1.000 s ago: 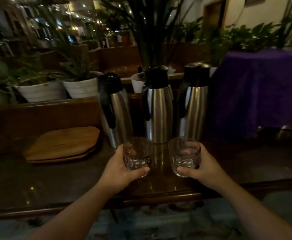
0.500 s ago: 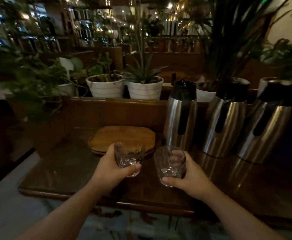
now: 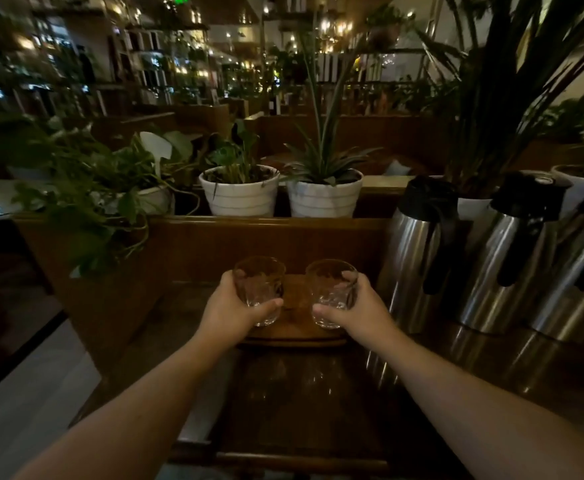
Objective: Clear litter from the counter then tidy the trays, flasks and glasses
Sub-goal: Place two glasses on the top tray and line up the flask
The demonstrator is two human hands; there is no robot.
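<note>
My left hand (image 3: 230, 311) grips a clear cut glass (image 3: 260, 289), and my right hand (image 3: 356, 311) grips a second clear glass (image 3: 331, 289). Both glasses stand upright, side by side, over the stacked wooden trays (image 3: 295, 336) on the dark counter (image 3: 304, 393). Whether their bases touch the top tray I cannot tell. Three steel flasks with black tops stand in a row to the right: the nearest flask (image 3: 413, 258), the middle flask (image 3: 505, 258) and the far flask (image 3: 574, 278).
A wooden ledge (image 3: 266, 233) rises behind the trays and carries two white plant pots (image 3: 240, 192) (image 3: 323, 194). A leafy plant (image 3: 86, 202) hangs over the ledge's left end. The counter's left edge drops to a pale floor (image 3: 24, 410).
Both hands carried the glasses leftward, away from the flasks and forward, until they came over the wooden trays. The view swung left with them.
</note>
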